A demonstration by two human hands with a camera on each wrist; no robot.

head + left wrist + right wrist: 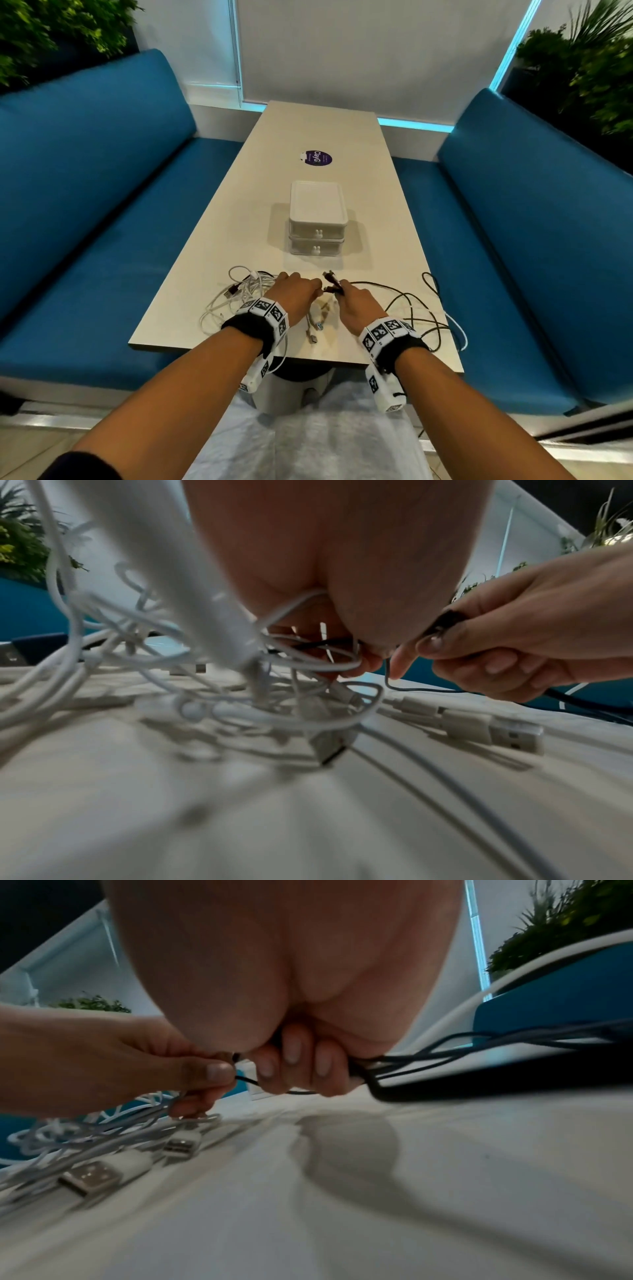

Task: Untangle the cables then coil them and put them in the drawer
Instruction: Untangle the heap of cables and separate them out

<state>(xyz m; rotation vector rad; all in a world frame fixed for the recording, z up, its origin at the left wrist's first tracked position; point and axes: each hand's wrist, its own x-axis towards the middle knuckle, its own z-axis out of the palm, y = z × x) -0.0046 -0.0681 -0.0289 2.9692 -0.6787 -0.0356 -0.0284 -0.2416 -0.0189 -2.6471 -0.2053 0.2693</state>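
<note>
A tangle of white cables [236, 298] lies on the table's near left, under and beside my left hand [317, 286]. A black cable [414, 305] sprawls in loose loops on the near right. My right hand [346, 287] has its fingers [294, 1064] curled round a bundle of the black cable [428, 1058], with the black plugs [331, 281] sticking out past them. In the right wrist view my left hand [219, 1074] pinches a thin black strand [248, 1080] close to the right hand. White loops [308, 666] hang around the left fingers. The white two-drawer unit [318, 219] stands behind the hands, both drawers shut.
Loose white USB plugs [496, 731] lie on the beige table [308, 137] between my wrists, near its front edge. A round purple sticker [318, 158] sits beyond the drawers. Blue benches [85, 205] flank the table, with plants [589, 68] behind them.
</note>
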